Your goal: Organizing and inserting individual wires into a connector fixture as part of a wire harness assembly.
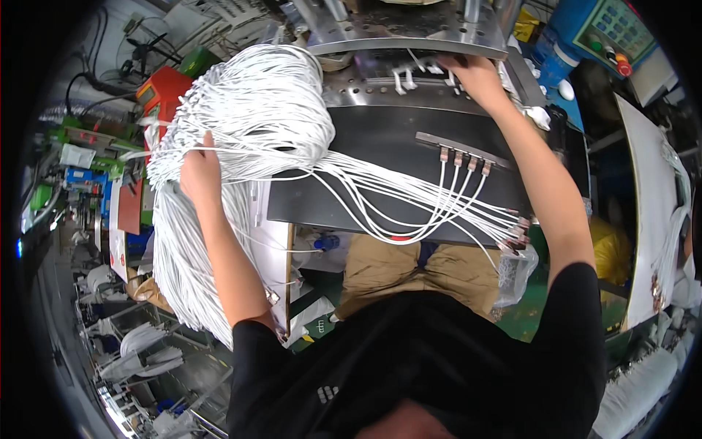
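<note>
A thick bundle of white cables [256, 110] is heaped at the left, its lower part hanging past the table edge. My left hand [201, 172] is closed on white cable at the bundle's left side. Under the raised metal plate [409, 40] of a press reaches my right hand [475, 79], its fingers in shadow near small white plastic pieces [404, 80]; whether they grip anything is hidden. On the black table surface [373, 135], several cables end in connectors seated along a metal bar [462, 149]. More cable ends with connectors [515, 233] lie at the table's front right corner.
The press's lower plate [351, 94] stands behind the black surface. A control panel [614, 36] with buttons is at the far right, near a blue container [559, 62]. An orange-red device [162, 89] stands behind the bundle. A clear plastic bag [518, 274] hangs by the front right corner.
</note>
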### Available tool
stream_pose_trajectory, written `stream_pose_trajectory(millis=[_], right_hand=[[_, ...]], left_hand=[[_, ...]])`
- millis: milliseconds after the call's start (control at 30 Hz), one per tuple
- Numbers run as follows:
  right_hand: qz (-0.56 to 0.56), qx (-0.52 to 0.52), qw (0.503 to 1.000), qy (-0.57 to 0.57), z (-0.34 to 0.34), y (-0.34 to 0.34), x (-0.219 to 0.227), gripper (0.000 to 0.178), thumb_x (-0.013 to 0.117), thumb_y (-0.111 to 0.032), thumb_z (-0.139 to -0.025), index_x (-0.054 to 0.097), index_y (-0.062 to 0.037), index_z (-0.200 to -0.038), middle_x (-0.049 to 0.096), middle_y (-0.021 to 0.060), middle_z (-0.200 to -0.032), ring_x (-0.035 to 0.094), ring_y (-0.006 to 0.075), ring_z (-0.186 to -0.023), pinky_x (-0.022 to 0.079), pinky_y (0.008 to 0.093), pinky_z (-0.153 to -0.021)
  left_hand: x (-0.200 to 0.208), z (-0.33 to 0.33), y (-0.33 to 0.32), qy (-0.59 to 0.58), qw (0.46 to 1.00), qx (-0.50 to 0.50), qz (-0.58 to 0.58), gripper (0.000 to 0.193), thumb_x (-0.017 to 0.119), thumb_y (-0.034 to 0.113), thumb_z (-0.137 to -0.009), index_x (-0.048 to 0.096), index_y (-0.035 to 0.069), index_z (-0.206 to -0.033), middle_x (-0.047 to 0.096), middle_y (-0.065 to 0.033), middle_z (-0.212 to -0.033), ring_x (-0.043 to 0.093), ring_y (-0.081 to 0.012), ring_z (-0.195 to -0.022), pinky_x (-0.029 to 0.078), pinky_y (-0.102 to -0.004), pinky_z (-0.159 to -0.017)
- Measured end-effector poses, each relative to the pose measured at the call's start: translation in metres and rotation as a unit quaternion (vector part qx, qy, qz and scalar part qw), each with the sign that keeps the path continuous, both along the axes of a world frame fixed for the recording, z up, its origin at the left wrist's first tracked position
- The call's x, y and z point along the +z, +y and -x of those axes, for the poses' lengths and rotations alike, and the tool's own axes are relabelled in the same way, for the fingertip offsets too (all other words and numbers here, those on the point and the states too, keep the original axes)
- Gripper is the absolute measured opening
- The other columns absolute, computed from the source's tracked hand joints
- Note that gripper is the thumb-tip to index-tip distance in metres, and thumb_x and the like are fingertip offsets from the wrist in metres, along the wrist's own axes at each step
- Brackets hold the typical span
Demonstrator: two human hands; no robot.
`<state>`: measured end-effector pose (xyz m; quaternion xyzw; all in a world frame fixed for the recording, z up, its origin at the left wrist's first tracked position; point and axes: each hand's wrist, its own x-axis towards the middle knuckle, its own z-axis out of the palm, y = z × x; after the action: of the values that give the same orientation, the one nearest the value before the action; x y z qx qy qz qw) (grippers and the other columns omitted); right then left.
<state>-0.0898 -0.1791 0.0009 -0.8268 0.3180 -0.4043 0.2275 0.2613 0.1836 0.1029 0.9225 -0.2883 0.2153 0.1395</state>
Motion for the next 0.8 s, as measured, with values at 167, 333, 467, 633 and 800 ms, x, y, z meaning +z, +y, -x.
stream_pose_trajectory(millis=[167, 333, 467, 633, 800], right_hand=[[-0.032, -0.061, 0.979, 0.189, 0.079, 0.074, 0.011, 0.039, 0.071, -0.036, -0.089, 0.069, -0.0096, -0.118, 0.066, 0.0152, -0.094, 0.060, 0.0306, -0.099, 0.046, 0.0376, -0.085], [0.058, -0.009, 0.973, 0.222, 0.121, 0.110, 0.022, 0.033, 0.070, -0.023, -0.089, 0.068, -0.0118, -0.120, 0.063, 0.0125, -0.101, 0.056, 0.0289, -0.100, 0.044, 0.0371, -0.089], [-0.073, 0.071, 0.954, 0.281, 0.151, 0.132, 0.032, 0.031, 0.067, -0.016, -0.091, 0.067, -0.0110, -0.121, 0.061, 0.0116, -0.103, 0.056, 0.0283, -0.103, 0.043, 0.0367, -0.092], [-0.073, 0.067, 0.978, 0.184, 0.149, 0.123, 0.006, 0.028, 0.064, -0.015, -0.094, 0.066, -0.0051, -0.120, 0.061, 0.0132, -0.102, 0.058, 0.0310, -0.104, 0.045, 0.0376, -0.092], [-0.063, 0.064, 0.994, 0.059, 0.098, 0.079, 0.000, 0.030, 0.060, -0.023, -0.098, 0.066, 0.0003, -0.116, 0.063, 0.0164, -0.107, 0.061, 0.0339, -0.105, 0.046, 0.0398, -0.092]], left_hand=[[-0.017, 0.137, -0.024, 0.218, 0.964, -0.143, -0.052, 0.036, 0.058, 0.034, -0.091, 0.072, 0.001, -0.084, 0.067, -0.0229, -0.076, 0.066, -0.0418, -0.073, 0.053, -0.0472, -0.068], [-0.087, 0.275, -0.038, 0.101, 0.769, -0.627, 0.071, 0.011, 0.071, 0.020, -0.085, 0.068, 0.010, -0.087, 0.064, -0.0068, -0.086, 0.063, -0.0261, -0.088, 0.052, -0.0379, -0.077], [-0.104, 0.295, -0.062, 0.054, 0.767, -0.631, 0.098, 0.014, 0.074, 0.015, -0.082, 0.067, 0.009, -0.093, 0.066, -0.0047, -0.094, 0.062, -0.0275, -0.097, 0.050, -0.0378, -0.084], [-0.101, 0.304, -0.085, 0.034, 0.763, -0.637, 0.106, 0.014, 0.071, 0.019, -0.084, 0.062, 0.007, -0.082, 0.062, -0.0054, -0.087, 0.060, -0.0260, -0.088, 0.051, -0.0372, -0.077], [-0.094, 0.288, -0.086, 0.070, 0.790, -0.610, -0.007, 0.018, 0.071, 0.019, -0.085, 0.060, 0.007, -0.077, 0.062, -0.0065, -0.083, 0.060, -0.0238, -0.081, 0.051, -0.0342, -0.068]])
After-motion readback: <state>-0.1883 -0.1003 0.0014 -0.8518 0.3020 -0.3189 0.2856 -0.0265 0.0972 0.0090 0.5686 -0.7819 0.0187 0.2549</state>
